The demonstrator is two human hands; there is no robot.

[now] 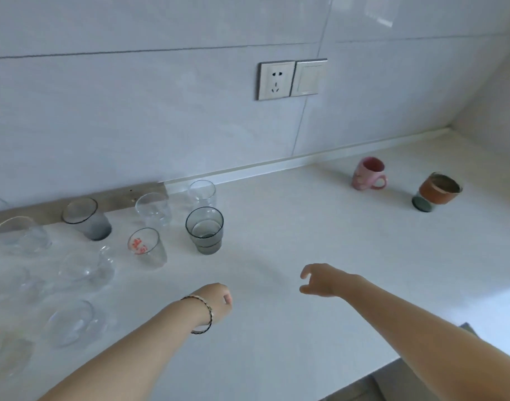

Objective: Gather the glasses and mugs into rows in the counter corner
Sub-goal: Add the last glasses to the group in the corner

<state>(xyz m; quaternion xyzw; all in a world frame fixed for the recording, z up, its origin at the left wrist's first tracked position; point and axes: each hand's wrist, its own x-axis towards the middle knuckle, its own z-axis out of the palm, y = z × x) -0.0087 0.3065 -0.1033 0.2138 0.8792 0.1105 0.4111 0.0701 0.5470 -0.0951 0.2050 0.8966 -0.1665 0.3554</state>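
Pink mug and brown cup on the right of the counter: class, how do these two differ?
The pink mug has a handle; the brown cup shows none. The pink mug is pale pink with a darker pink inside; the brown cup is rust brown above a dark green base. The pink mug stands nearer the wall. Both stand upright, apart from the glasses and from each other.

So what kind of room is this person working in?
Most likely a home kitchen. A pale countertop runs along a tiled wall fitted with a power socket, and drinking glasses plus a pink mug stand on it.
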